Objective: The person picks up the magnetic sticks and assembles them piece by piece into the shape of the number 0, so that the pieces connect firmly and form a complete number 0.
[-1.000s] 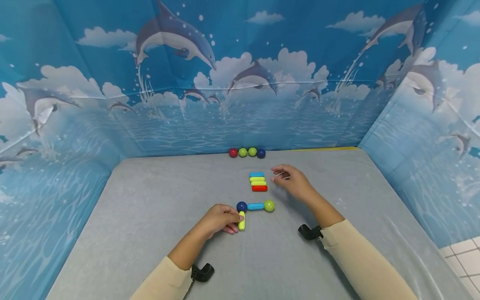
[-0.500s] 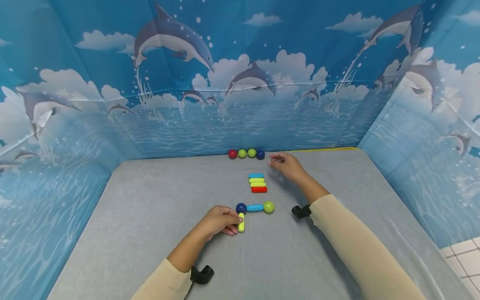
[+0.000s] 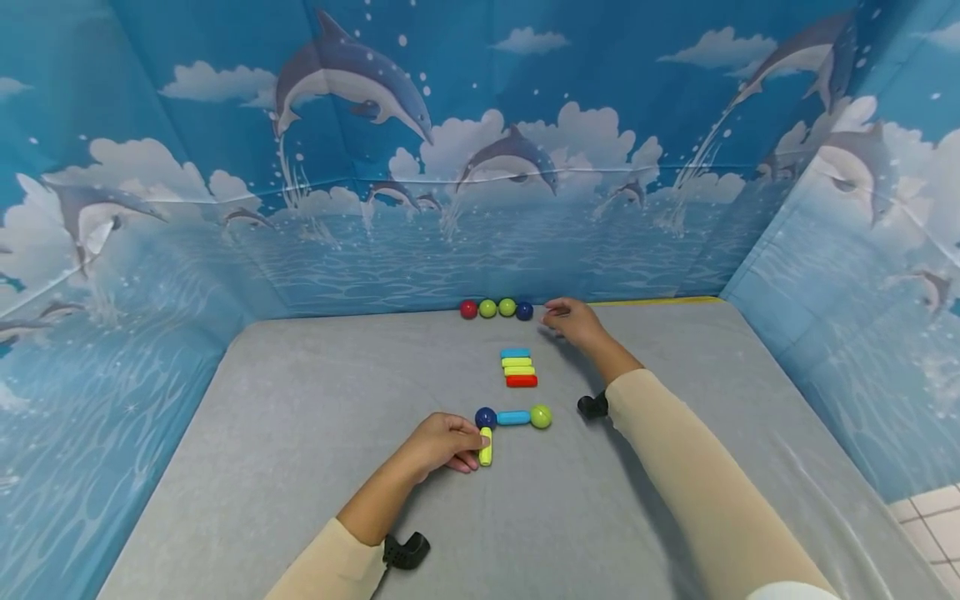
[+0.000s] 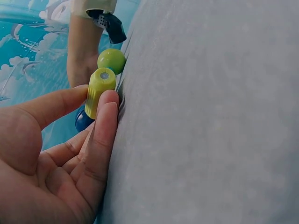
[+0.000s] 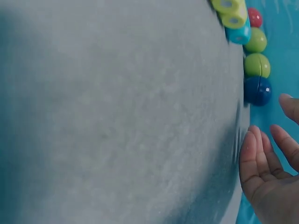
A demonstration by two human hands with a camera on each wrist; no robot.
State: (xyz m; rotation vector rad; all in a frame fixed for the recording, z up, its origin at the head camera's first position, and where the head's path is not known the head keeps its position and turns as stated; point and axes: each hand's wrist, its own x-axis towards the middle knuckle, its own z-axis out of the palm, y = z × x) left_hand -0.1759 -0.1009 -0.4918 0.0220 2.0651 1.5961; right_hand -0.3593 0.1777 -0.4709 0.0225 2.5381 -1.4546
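Note:
My left hand (image 3: 442, 443) pinches a yellow-green magnetic rod (image 3: 486, 448) between thumb and fingers; the left wrist view shows the rod's metal-tipped end (image 4: 104, 76). The rod's far end meets a dark blue ball (image 3: 485, 417). From that ball a light blue rod (image 3: 513, 417) runs right to a green ball (image 3: 541, 417). My right hand (image 3: 579, 323) hovers just right of another dark blue ball (image 3: 524, 311) at the back. In the right wrist view its thumb and fingers are apart, holding nothing, and a gap separates them from the ball (image 5: 258, 91).
Left of the far blue ball are two green balls (image 3: 507, 307) and a red ball (image 3: 468, 309) in a row. In front of them lies a stack of rods, light blue (image 3: 515, 353), two yellow-green and red (image 3: 522, 381). A dolphin-print curtain (image 3: 480, 233) borders the grey table (image 3: 337, 383).
My right hand has moved away from me, from beside the loose rods to beside the row of balls. The left hand keeps its hold on the yellow-green rod.

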